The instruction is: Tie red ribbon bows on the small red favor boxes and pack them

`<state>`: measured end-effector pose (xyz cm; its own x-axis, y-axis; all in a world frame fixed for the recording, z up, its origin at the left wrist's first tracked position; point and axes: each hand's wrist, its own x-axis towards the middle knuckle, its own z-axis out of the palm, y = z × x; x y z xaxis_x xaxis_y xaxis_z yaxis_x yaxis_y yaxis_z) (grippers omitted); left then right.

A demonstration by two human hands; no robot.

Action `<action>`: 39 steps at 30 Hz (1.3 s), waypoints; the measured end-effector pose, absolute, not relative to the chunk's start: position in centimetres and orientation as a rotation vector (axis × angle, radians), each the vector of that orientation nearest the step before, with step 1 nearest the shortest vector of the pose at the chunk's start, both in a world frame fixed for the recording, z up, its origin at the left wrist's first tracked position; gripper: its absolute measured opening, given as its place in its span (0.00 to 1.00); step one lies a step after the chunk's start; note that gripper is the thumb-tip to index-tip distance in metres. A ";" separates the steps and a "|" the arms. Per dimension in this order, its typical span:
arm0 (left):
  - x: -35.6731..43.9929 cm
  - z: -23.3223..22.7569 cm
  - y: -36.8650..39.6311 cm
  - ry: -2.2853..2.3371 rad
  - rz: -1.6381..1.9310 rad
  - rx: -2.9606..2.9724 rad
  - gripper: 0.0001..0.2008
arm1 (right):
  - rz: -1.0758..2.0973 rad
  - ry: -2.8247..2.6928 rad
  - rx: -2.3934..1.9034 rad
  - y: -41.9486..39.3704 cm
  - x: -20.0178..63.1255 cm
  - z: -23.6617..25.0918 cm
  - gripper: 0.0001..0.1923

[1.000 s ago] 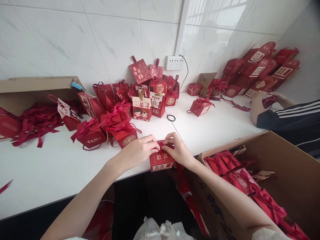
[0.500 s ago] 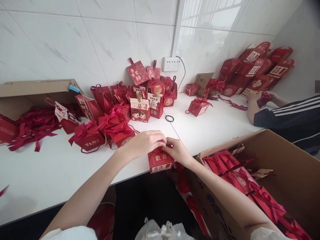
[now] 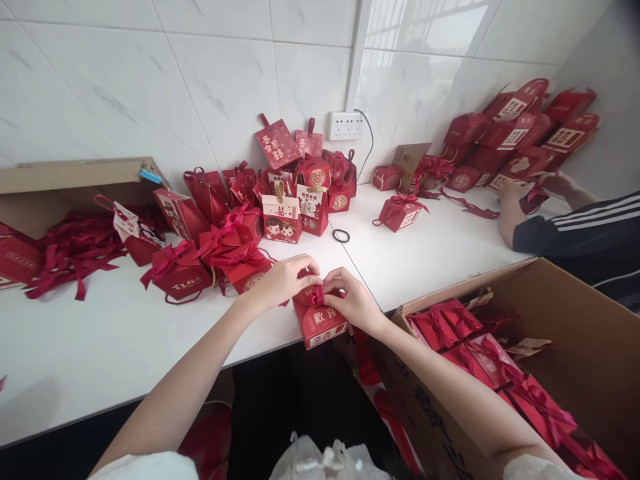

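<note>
the red box (image 3: pixel 321 325) is at the near edge of the white table (image 3: pixel 150 360), between both hands. its top says 歡喜 in pale letters. the left hand (image 3: pixel 285 282) has its thumb and finger pressed together, pinching the red ribbon (image 3: pixel 316 295) on the box. the right hand (image 3: pixel 356 301) has bent fingers, and its thumb touches the ribbon; i cannot tell if it pinches. a bow-topped box (image 3: pixel 183 273) on the left starts with 百年好. a leaning card (image 3: pixel 279 144) near the wall shows 囍.
</note>
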<state>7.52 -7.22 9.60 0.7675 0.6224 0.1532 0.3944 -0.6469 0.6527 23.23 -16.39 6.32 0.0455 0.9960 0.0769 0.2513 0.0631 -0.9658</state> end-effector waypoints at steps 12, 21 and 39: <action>6.7 6.4 -9.8 0.860 0.739 2.447 0.04 | 1.085 -1.256 -1.236 -16.1 23.5 5.4 0.15; 7.2 6.5 -13.5 1.165 0.786 2.463 0.07 | 1.004 -1.302 -1.295 -16.3 23.3 5.8 0.07; 10.1 4.5 -13.9 1.073 1.004 1.578 0.10 | 0.819 -1.415 -1.448 -16.4 24.6 6.1 0.01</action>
<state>10.11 -13.86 4.55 0.2790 0.9534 0.1144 0.1775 -0.1683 0.9696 24.65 -16.38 6.12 0.1170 0.9835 0.1383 0.3705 0.0860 -0.9249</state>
